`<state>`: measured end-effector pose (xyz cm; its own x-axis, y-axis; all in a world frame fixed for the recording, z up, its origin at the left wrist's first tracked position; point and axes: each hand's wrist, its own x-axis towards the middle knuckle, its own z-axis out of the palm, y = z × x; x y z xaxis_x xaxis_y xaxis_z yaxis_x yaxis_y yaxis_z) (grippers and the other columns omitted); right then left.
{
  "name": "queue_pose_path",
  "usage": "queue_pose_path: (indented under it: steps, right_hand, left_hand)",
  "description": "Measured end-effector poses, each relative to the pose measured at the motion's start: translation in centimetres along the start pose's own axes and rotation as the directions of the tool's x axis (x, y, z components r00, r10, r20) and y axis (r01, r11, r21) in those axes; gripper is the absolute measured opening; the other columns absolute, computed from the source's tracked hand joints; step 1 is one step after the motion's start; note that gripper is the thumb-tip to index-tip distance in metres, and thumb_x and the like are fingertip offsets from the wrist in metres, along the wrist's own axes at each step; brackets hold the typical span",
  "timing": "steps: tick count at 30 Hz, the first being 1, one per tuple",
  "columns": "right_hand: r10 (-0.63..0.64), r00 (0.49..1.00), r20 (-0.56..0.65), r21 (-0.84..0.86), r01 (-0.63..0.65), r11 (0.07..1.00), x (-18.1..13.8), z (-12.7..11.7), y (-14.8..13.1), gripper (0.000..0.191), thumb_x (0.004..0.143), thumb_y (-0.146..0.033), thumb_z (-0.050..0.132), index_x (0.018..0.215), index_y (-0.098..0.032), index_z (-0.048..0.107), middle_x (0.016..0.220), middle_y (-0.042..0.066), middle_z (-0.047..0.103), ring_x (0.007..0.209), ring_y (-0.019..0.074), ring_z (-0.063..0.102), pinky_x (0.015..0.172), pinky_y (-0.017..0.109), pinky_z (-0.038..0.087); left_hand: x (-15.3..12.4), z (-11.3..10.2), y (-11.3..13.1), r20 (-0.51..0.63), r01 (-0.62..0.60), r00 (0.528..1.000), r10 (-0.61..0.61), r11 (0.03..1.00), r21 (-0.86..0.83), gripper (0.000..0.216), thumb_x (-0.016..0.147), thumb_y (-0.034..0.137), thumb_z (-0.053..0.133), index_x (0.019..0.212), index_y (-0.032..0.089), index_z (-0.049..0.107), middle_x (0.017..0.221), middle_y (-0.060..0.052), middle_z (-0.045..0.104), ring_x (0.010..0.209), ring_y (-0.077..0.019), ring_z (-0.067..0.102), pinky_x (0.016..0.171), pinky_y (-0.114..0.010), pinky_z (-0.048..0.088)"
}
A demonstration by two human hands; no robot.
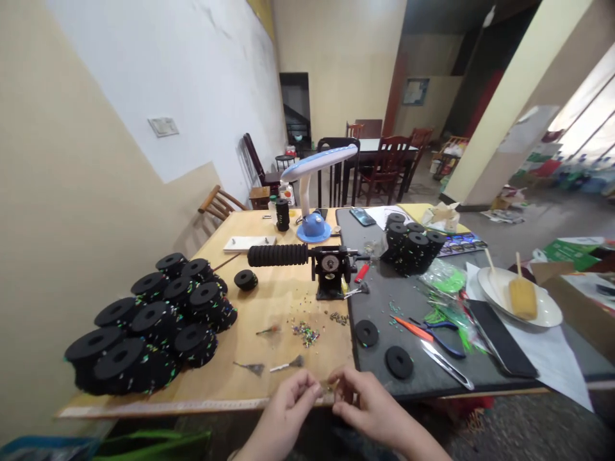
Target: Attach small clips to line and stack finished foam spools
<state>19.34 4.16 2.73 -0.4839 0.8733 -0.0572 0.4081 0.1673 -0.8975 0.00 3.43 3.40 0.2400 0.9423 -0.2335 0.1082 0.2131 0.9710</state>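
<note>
At the near table edge, my left hand (294, 400) is closed, its thumb and forefinger pinched together. My right hand (359, 398) faces it with curled fingers, thumb and fingertips close together. Anything in either pinch is too small to make out. Just beyond the left hand lie little brushes (288, 365) and a pile of coloured beads (306, 333). A black clamp-like device (331, 272) stands farther back, a row of black foam discs (277, 255) on its rod. Right of my right hand lie two loose foam spools (399, 362) on a dark mat (375, 378).
Stacks of black foam spools (154, 320) fill the table's left side, with more spools (413, 246) back right. Orange tweezers (410, 328), blue-handled pliers (446, 339), scissors (446, 365), a black phone (502, 339) and a plate (548, 307) lie right. A blue lamp (313, 225) stands behind.
</note>
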Motion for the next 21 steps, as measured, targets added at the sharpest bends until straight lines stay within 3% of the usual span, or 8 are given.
queue_pose_path:
  steps: [7, 11, 21]
  right_hand:
    - [-0.045, 0.993, -0.108, -0.043, 0.041, 0.998, -1.0, -1.0, 0.4, 0.022, 0.077, -0.01, 0.051, 0.094, -0.018, 0.061, 0.07, -0.002, 0.063, 0.059, 0.0122, 0.055, 0.055, 0.019, 0.039]
    - [-0.073, 0.985, -0.155, -0.074, 0.062, 0.995, -1.3, -1.2, 0.4, 0.014, 0.078, -0.011, 0.049, 0.083, -0.019, 0.059, 0.063, -0.004, 0.056, 0.056, 0.0122, 0.05, 0.053, 0.02, 0.035]
    - [-0.103, 0.972, -0.21, -0.141, 0.074, 0.987, -1.3, -1.0, 0.8, 0.012, 0.079, -0.012, 0.046, 0.073, -0.02, 0.053, 0.057, -0.007, 0.045, 0.053, 0.0114, 0.045, 0.052, 0.021, 0.031]
  left_hand:
    - [-0.3, 0.5, 0.1, -0.056, 0.1, 0.993, -0.107, 0.988, -0.118, 0.047, 0.068, 0.062, 0.069, 0.066, 0.018, 0.052, 0.056, 0.009, 0.036, 0.052, -0.0088, 0.027, 0.047, -0.02, 0.021]
    - [-0.4, 0.8, 0.2, -0.045, 0.133, 0.989, -0.144, 0.972, -0.195, 0.047, 0.067, 0.061, 0.071, 0.068, 0.018, 0.052, 0.053, 0.011, 0.031, 0.047, -0.0065, 0.018, 0.045, -0.021, 0.012]
    - [-0.6, 1.0, -0.1, -0.013, 0.156, 0.985, -0.17, 0.932, -0.326, 0.046, 0.066, 0.058, 0.074, 0.068, 0.017, 0.053, 0.048, 0.013, 0.026, 0.045, -0.0049, 0.011, 0.045, -0.021, 0.007]
